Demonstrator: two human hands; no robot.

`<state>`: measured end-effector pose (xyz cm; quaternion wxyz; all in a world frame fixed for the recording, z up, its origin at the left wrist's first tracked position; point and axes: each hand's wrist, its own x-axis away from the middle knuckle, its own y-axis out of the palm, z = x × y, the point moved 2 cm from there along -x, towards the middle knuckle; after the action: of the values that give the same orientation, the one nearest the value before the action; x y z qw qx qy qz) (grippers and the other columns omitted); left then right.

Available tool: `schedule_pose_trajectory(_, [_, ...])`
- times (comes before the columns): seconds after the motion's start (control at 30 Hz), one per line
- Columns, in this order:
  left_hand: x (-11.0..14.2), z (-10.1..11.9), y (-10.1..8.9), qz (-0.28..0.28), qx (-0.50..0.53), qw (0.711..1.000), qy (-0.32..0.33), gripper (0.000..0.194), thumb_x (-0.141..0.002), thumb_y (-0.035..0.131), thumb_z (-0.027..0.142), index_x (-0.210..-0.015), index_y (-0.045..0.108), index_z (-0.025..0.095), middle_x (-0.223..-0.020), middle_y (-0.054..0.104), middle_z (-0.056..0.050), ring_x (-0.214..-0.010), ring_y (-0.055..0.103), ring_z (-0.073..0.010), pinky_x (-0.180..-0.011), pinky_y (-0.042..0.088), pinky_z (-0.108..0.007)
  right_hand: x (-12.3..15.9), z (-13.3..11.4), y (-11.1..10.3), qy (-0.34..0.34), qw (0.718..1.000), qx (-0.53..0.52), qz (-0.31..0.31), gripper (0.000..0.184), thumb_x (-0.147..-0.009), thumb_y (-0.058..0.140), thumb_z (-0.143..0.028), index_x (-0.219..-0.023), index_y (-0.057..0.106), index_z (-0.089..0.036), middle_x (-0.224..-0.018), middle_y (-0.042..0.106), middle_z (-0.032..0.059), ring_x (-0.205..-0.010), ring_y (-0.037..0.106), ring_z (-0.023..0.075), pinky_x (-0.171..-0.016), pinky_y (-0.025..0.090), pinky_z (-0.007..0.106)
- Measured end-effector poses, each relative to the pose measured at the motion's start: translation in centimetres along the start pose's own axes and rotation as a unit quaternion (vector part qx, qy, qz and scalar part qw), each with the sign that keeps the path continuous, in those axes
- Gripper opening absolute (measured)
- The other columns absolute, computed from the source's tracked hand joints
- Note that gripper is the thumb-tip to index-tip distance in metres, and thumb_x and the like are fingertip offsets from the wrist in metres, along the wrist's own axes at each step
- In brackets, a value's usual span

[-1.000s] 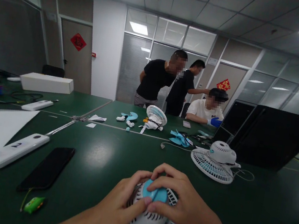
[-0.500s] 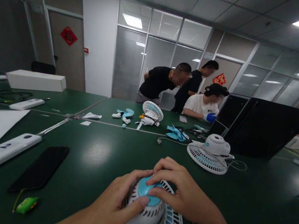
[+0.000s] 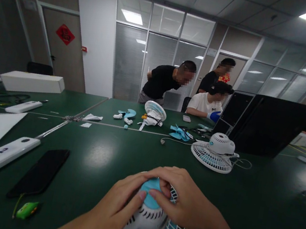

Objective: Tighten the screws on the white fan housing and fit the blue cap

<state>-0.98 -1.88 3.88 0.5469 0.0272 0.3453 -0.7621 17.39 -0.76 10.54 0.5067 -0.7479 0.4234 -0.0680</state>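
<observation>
A white fan (image 3: 145, 223) lies grille down on the green table in front of me, its rounded motor housing upward. On top of the housing sits a light blue cap (image 3: 150, 200). My left hand (image 3: 121, 200) wraps round the left side of the housing, its thumb against the cap's lower edge. From the right, my right hand (image 3: 185, 197) curls over the cap, with its thumb on the cap's face and the other fingers bent behind its right edge. Both hands meet over the cap's far side. Whether the cap is loose from the housing I cannot tell.
Another white fan (image 3: 220, 152) lies beyond my right hand, near a black monitor (image 3: 275, 128). Farther off are a fan (image 3: 154, 114) and blue blades (image 3: 181, 133). A phone (image 3: 40, 173) and white power strip (image 3: 0, 156) lie left. A seated person (image 3: 206, 104) wears blue gloves.
My right hand's fingers have moved from the cap's top to curl over its far right edge. The left fingers have shifted farther over the top. A standing person behind has moved right.
</observation>
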Motion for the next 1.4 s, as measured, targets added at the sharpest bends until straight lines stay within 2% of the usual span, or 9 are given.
schedule_pose_trajectory(0.1, [0.1, -0.2, 0.0, -0.011, 0.008, 1.0, -0.009, 0.043, -0.101, 0.04, 0.045, -0.141, 0.05, 0.033, -0.146, 0.053, -0.003, -0.135, 0.048, -0.0265, -0.115, 0.038, -0.05, 0.1, 0.4, -1.2, -0.052, 0.996, -0.056, -0.049, 0.028, -0.094, 0.053, -0.017, -0.117, 0.067, -0.021, -0.086, 0.063, 0.0014, -0.08, 0.057, 0.014, -0.076, 0.04, 0.029])
schedule_pose_trajectory(0.2, [0.1, -0.1, -0.1, -0.028, 0.018, 0.999, -0.032, 0.044, -0.101, 0.04, 0.045, -0.143, 0.048, 0.034, -0.149, 0.05, -0.002, -0.138, 0.045, -0.0269, -0.117, 0.035, -0.051, -0.1, 1.1, -1.7, -0.079, 0.988, -0.1, -0.087, 0.026, -0.097, 0.053, -0.021, -0.115, 0.071, -0.022, -0.093, 0.063, 0.0039, -0.087, 0.057, 0.0147, -0.077, 0.041, 0.028])
schedule_pose_trajectory(0.47, [-0.4, 1.2, -0.5, -0.039, 0.062, 0.997, -0.031, 0.042, -0.101, 0.039, 0.045, -0.139, 0.053, 0.032, -0.148, 0.051, -0.002, -0.136, 0.047, -0.025, -0.119, 0.032, -0.047, -0.6, 2.4, -1.5, -0.048, 0.993, -0.052, -0.095, 0.041, -0.09, 0.067, -0.039, -0.13, 0.063, -0.031, -0.109, 0.057, 0.0047, -0.102, 0.053, 0.0186, -0.089, 0.039, 0.035])
schedule_pose_trajectory(0.67, [0.6, -1.0, -0.1, -0.027, 0.074, 0.995, -0.06, 0.043, -0.099, 0.045, 0.044, -0.14, 0.051, 0.032, -0.15, 0.048, -0.002, -0.141, 0.041, -0.0267, -0.12, 0.029, -0.051, -0.7, 2.3, -1.2, -0.078, 0.987, -0.077, -0.122, 0.034, -0.092, 0.063, -0.036, -0.126, 0.065, -0.032, -0.116, 0.054, 0.0057, -0.109, 0.051, 0.0186, -0.096, 0.038, 0.038])
schedule_pose_trajectory(0.9, [0.6, -1.4, 0.0, -0.028, 0.089, 0.992, -0.09, 0.046, -0.099, 0.044, 0.048, -0.142, 0.048, 0.034, -0.153, 0.045, -0.001, -0.143, 0.039, -0.0261, -0.121, 0.027, -0.051, -1.1, 2.0, -0.7, -0.078, 0.986, -0.123, -0.08, 0.03, -0.084, 0.072, -0.045, -0.105, 0.073, -0.023, -0.107, 0.059, 0.0045, -0.104, 0.056, 0.0179, -0.091, 0.041, 0.034])
schedule_pose_trajectory(1.03, [0.4, -0.5, -0.2, -0.042, 0.07, 0.993, -0.082, 0.046, -0.1, 0.043, 0.047, -0.143, 0.048, 0.033, -0.152, 0.046, -0.001, -0.141, 0.04, -0.0254, -0.121, 0.027, -0.05, -1.3, 1.6, 0.0, -0.077, 0.993, -0.088, -0.03, 0.038, -0.075, 0.077, -0.053, -0.087, 0.069, -0.019, -0.087, 0.064, 0.0, -0.084, 0.058, 0.0155, -0.08, 0.038, 0.032])
schedule_pose_trajectory(1.2, [0.4, -0.3, -0.2, -0.027, 0.071, 0.996, -0.053, 0.044, -0.099, 0.045, 0.045, -0.141, 0.05, 0.032, -0.149, 0.05, -0.001, -0.14, 0.042, -0.0249, -0.12, 0.031, -0.048, -1.1, 0.6, 0.8, -0.021, 0.999, -0.021, 0.033, 0.046, -0.063, 0.083, -0.058, -0.072, 0.062, -0.017, -0.068, 0.055, -0.0045, -0.066, 0.05, 0.0118, -0.065, 0.031, 0.028])
schedule_pose_trajectory(1.3, [0.4, -0.2, -0.4, -0.033, 0.061, 0.996, -0.064, 0.044, -0.099, 0.045, 0.044, -0.141, 0.05, 0.032, -0.149, 0.05, -0.001, -0.14, 0.043, -0.0251, -0.12, 0.031, -0.048, -0.8, 0.4, 0.3, -0.025, 0.999, -0.011, 0.023, 0.037, -0.071, 0.081, -0.05, -0.077, 0.065, -0.017, -0.071, 0.056, -0.0038, -0.069, 0.051, 0.0123, -0.067, 0.031, 0.029])
schedule_pose_trajectory(1.4, [0.4, 0.2, -0.5, -0.034, 0.055, 0.996, -0.066, 0.044, -0.1, 0.044, 0.045, -0.142, 0.048, 0.033, -0.151, 0.048, -0.001, -0.141, 0.042, -0.0255, -0.12, 0.03, -0.049, -0.5, 0.7, -0.7, -0.047, 0.998, -0.03, -0.028, 0.021, -0.083, 0.075, -0.037, -0.094, 0.071, -0.02, -0.091, 0.062, 0.0008, -0.087, 0.056, 0.0155, -0.079, 0.036, 0.031])
